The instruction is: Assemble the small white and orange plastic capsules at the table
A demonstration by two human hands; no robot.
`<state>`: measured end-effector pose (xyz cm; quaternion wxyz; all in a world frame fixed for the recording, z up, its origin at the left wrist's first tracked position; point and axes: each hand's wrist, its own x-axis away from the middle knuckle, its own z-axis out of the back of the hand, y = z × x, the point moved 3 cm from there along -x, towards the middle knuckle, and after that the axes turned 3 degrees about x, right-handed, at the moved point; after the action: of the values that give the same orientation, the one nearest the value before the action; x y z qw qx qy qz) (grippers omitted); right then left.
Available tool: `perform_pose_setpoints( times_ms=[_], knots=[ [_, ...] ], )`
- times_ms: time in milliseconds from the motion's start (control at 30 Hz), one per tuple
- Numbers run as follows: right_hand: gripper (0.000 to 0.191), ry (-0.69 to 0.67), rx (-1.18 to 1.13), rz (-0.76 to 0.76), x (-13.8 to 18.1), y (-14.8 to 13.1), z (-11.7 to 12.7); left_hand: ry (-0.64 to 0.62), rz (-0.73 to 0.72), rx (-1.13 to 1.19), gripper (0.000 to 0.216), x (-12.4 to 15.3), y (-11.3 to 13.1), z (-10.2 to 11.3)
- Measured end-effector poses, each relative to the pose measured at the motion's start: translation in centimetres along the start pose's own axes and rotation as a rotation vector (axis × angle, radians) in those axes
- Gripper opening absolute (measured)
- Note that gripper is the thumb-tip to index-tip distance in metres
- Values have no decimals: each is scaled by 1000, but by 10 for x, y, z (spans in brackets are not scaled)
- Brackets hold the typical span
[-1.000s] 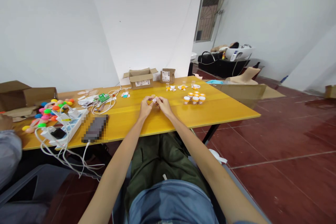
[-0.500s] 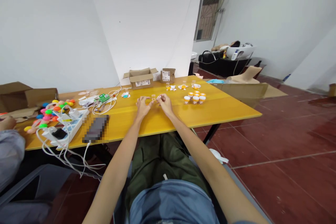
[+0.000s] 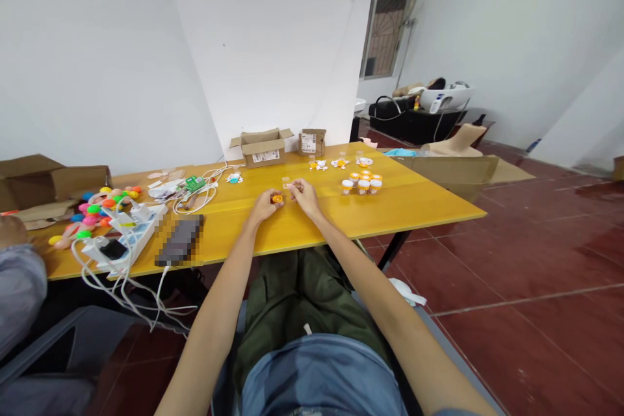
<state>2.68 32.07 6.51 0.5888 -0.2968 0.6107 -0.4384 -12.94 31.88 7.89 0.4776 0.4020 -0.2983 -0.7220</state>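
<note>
Just below the centre of the frame, a seated person's two bare hands meet over a yellow wooden table [image 3: 419,205]. The left hand [image 3: 264,206] grasps a small orange piece [image 3: 277,199] between thumb and fingers, at the centre of the frame, slightly left of the middle. The right hand [image 3: 305,196], beside it, has its fingers bent together, their tips next to a small clear cup [image 3: 285,182]; whether they touch the cup, or pinch something small, cannot be told.

Right of centre, a close group of jars [image 3: 361,183] with white and orange tops stands upright. Behind it, toward the table's far edge, lie small piles of white and orange parts [image 3: 318,165]. At the upper middle of the table sit an open cardboard box [image 3: 263,149] and a smaller box [image 3: 312,142]. At the left of the frame are bright coloured balls [image 3: 95,209], a white power strip [image 3: 141,234] with tangled cables, and a dark, pixelated phone [image 3: 180,240]. Another person's grey sleeve [image 3: 22,279] shows at the left edge.
</note>
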Motion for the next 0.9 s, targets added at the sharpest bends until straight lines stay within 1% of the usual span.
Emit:
perform_pose_setpoints(
  times_ms=[133, 267, 433, 533, 667, 900],
  knots=[
    [20, -54, 66, 70, -1, 0, -2, -21, -49, 77, 32, -1, 2, -2],
    [11, -65, 163, 146, 0, -4, -1, -30, -83, 147, 33, -3, 0, -3],
    [5, -103, 231, 155, 1, -3, -2, -45, -106, 223, 36, -5, -5, -5],
    [5, -143, 258, 182, 3, -6, -3, -52, -104, 251, 38, -6, -6, -6],
    [9, -199, 310, 256, 6, -13, -2, -68, -100, 286, 38, -5, -5, -6],
    [21, -221, 387, 358, 9, -20, -2, -91, -76, 336, 39, -2, -1, -8]
  ],
)
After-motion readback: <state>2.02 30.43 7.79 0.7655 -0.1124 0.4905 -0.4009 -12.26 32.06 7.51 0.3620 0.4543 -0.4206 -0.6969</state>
